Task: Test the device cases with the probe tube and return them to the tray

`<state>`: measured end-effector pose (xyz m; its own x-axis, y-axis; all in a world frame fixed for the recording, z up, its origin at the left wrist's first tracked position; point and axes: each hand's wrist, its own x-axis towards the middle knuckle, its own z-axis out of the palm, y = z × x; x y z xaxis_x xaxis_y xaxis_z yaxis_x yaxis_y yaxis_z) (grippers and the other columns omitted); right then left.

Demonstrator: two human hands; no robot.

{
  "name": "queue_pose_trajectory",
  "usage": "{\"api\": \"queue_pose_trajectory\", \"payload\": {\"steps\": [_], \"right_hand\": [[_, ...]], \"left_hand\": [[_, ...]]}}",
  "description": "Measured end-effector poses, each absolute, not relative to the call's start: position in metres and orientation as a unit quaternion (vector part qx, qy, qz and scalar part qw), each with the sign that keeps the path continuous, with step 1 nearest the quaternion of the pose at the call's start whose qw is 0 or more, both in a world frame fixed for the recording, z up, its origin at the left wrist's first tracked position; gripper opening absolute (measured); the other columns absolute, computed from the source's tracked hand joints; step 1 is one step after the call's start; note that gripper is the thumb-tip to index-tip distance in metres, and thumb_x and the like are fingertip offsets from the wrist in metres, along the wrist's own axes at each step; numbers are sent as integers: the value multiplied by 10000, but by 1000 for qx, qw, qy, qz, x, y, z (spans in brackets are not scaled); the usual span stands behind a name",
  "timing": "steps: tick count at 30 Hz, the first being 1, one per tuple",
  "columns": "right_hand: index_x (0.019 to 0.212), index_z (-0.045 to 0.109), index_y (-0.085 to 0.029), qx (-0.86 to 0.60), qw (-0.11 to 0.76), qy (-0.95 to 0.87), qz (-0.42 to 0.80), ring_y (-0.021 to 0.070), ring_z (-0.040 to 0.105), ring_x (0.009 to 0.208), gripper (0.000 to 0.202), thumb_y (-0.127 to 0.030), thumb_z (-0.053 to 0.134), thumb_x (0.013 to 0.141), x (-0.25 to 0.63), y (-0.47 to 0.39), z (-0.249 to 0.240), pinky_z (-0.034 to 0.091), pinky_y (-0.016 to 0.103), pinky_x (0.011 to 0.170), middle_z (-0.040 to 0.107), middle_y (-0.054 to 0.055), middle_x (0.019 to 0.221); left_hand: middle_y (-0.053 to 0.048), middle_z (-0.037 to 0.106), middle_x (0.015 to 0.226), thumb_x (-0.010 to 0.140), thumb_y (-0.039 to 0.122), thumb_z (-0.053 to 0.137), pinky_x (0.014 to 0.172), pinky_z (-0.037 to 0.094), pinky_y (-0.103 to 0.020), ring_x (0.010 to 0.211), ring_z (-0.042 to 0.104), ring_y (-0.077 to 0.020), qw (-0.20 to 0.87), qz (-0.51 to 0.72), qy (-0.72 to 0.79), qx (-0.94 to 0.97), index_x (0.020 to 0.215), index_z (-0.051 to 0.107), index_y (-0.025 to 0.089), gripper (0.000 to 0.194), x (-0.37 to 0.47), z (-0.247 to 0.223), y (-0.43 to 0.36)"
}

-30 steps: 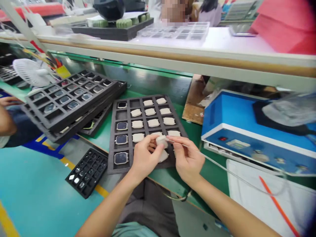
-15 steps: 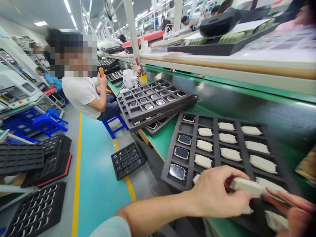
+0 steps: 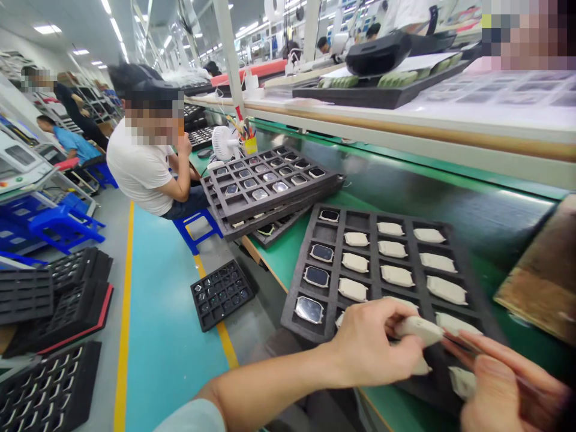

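My left hand (image 3: 373,348) pinches a cream-coloured smartwatch case (image 3: 420,330) between thumb and fingers, raised above a black foam tray (image 3: 332,294). From the right, my right hand (image 3: 506,375) meets the case, its fingers closed around a slim tool (image 3: 463,346) whose tip reaches the case's end. The tool's exact kind is not clear. Several similar cream cases (image 3: 397,275) fill pockets of the tray, and its left column has watches with dark screens (image 3: 316,276). My left hand and forearm hide the tray's near left part.
Stacked watch trays (image 3: 270,180) stand farther along the green bench, by a white fan (image 3: 224,143). A shelf edge (image 3: 405,129) runs above. A brown board (image 3: 546,270) lies right. A co-worker in white (image 3: 137,165) sits left. A floor tray (image 3: 222,294) holds dark pieces.
The scene has slid left as my head turned right. My right hand shows more fully, its tool still at the case. The co-worker's orange item is nearer their head.
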<state>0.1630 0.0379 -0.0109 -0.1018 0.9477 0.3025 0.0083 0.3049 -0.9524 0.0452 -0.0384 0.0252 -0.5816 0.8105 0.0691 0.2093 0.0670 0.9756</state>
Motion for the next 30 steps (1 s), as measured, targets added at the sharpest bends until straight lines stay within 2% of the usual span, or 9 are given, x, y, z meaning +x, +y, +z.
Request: {"api": "queue_pose_trajectory", "payload": {"steps": [3, 5, 7, 10, 12, 15, 20, 26, 30], "right_hand": [[911, 805, -265, -422, 536, -584, 439, 429, 778, 771, 504, -746, 766, 764, 157, 38, -4, 571, 777, 893, 791, 206, 953], [881, 795, -271, -415, 550, -599, 408, 399, 773, 730, 462, -722, 761, 786, 156, 42, -3, 605, 721, 821, 795, 190, 926], [876, 789, -260, -392, 560, -636, 359, 352, 777, 736, 390, -646, 739, 853, 157, 45, -3, 635, 625, 764, 801, 157, 894], [913, 771, -229, -329, 567, -673, 343, 262, 782, 831, 287, -476, 643, 984, 157, 50, 0, 659, 479, 792, 806, 98, 897], [962, 754, -233, -291, 578, -672, 360, 226, 779, 874, 217, -369, 597, 1025, 153, 57, 1, 664, 421, 813, 804, 81, 947], [1013, 734, -241, -257, 588, -664, 383, 219, 777, 926, 184, -313, 567, 1043, 146, 67, 1, 669, 410, 831, 792, 79, 1004], [1008, 725, -245, -249, 591, -652, 406, 229, 773, 953, 178, -348, 582, 1036, 147, 64, 2, 680, 405, 817, 793, 83, 1000], [1033, 755, -243, -247, 578, -668, 399, 178, 756, 914, 169, -291, 593, 1039, 147, 67, 7, 648, 323, 812, 786, 61, 985], [1020, 738, -220, -244, 565, -670, 415, 164, 747, 882, 216, -350, 568, 1047, 144, 77, 9, 639, 293, 786, 771, 69, 992]], "left_hand": [[-70, 810, 991, 764, 199, 718, 785, 635, -287, 832, 777, -211, 292, 594, 664, 350, 1114, 756, 155, 354, 45, 21, -36], [-68, 822, 1002, 780, 189, 708, 802, 643, -293, 853, 788, -214, 301, 597, 656, 351, 1099, 767, 160, 326, 45, 24, -35], [-56, 829, 993, 809, 192, 694, 805, 642, -288, 871, 789, -211, 291, 590, 660, 364, 1057, 785, 180, 264, 45, 30, -36], [-41, 829, 989, 851, 206, 682, 783, 626, -270, 871, 780, -197, 264, 574, 667, 395, 1018, 798, 208, 203, 41, 39, -33], [-43, 826, 938, 848, 234, 716, 753, 626, -269, 818, 779, -194, 267, 582, 660, 393, 1010, 794, 199, 184, 34, 40, -27], [-55, 820, 883, 805, 281, 774, 717, 640, -275, 751, 780, -197, 285, 607, 645, 366, 986, 776, 169, 212, 27, 35, -16], [-66, 814, 866, 783, 305, 803, 695, 645, -269, 741, 782, -197, 296, 618, 640, 347, 967, 754, 152, 244, 30, 36, -16], [-61, 806, 869, 766, 322, 811, 724, 641, -265, 755, 777, -190, 289, 614, 648, 348, 975, 745, 155, 276, 28, 34, -13], [-55, 793, 869, 709, 385, 842, 739, 636, -279, 743, 764, -189, 266, 595, 675, 345, 1003, 744, 154, 387, 23, 30, -6]]}}
